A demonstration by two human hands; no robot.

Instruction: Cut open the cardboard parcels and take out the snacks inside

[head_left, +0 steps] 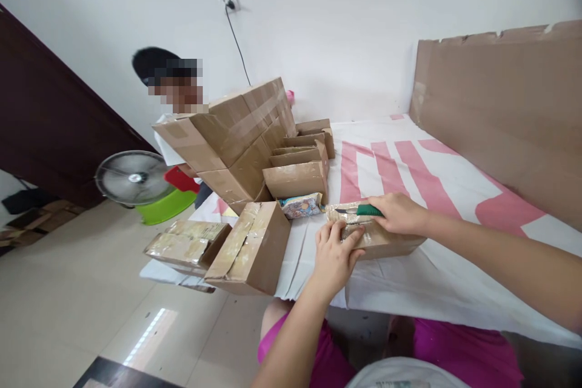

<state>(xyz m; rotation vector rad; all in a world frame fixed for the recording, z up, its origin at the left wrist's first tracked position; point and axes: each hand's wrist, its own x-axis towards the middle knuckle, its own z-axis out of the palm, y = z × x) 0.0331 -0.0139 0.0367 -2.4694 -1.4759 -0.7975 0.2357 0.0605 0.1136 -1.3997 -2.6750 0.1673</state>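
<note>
Small taped box at the near edge of the worktop, on the white and pink sheet, long axis running left to right. Right hand resting on the far right part of the box top, fingers closed round the green handle of a knife. Blade pointing left along the box's long axis, flat and low over the taped top; contact with the tape too small to tell. Left hand at the near left end of the same box, fingers bent over the top edge and pressing down, holding the box in place, just beside the blade tip and on its near side. Both hands on the one box, the right farther and to the right, the left nearer and to the left. Farther left, apart from the hands: colourful packet, larger brown box hanging over the worktop's edge, row of small boxes, stack of big boxes. Behind that stack, another person, hands out of sight.
</note>
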